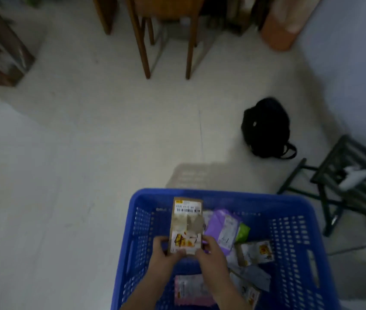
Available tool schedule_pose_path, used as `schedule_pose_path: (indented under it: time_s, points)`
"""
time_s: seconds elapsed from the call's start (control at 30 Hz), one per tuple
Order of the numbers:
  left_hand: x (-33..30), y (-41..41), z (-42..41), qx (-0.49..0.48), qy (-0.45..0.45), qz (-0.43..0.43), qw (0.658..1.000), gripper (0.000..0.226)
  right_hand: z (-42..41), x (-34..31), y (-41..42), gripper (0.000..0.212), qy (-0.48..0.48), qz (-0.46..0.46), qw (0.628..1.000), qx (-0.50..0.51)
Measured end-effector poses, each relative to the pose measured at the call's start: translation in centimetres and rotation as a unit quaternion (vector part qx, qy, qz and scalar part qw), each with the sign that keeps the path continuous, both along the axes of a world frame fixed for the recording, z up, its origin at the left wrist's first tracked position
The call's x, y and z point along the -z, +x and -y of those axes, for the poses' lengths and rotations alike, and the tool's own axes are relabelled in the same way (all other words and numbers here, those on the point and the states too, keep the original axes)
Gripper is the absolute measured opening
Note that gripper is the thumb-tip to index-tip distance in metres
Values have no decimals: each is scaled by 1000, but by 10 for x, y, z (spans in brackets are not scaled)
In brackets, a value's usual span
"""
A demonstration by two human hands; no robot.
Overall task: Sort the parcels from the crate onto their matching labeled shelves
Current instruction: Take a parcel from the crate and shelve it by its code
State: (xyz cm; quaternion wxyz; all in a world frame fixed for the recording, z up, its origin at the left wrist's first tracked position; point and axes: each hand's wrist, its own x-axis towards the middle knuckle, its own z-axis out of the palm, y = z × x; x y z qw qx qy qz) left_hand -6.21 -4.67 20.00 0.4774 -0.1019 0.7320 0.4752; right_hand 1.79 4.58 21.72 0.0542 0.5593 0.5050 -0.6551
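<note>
Across the whole frame, floor (88,130): pale and bare-looking, blurred by camera motion.
Crate (293,220): blue plastic with perforated walls, filling the lower centre and lower right of the frame; it stands on the floor and holds several parcels.
Wooden furniture legs (144,52): brown, at the top centre of the frame.
Dark rack (343,193): low slatted frame at the right edge, just beside the crate's far right corner.
Black bag (266,128): on the floor in the right middle of the frame, well apart from the crate.
Brown parcel (187,222): a flat cardboard piece with a white barcode label at its far end, held over the crate's left half.
Purple parcel (222,229): soft pouch lying in the crate, just right of the brown parcel.
Pink parcel (188,289): on the crate's bottom, below the forearms.
Left hand (166,253): its fingers curl round the brown parcel's near left corner, gripping it.
Right hand (211,251): its fingers pinch the brown parcel's near right corner.
</note>
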Motion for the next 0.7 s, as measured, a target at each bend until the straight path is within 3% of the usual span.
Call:
schedule_pose_path:
  time_s: [0.27,0.47,0.7]
  points:
    - [-290,-68,-76,47,136,-126,982,30,-88,-277,-52,29,121,-120,985,0]
    - [-513,-127,-137,69,276,-265,921,32,-141,-502,-100,44,193,-278,941,19]
    - [-690,-127,-143,60,379,-331,862,40,-147,-690,-98,56,269,-362,893,5]
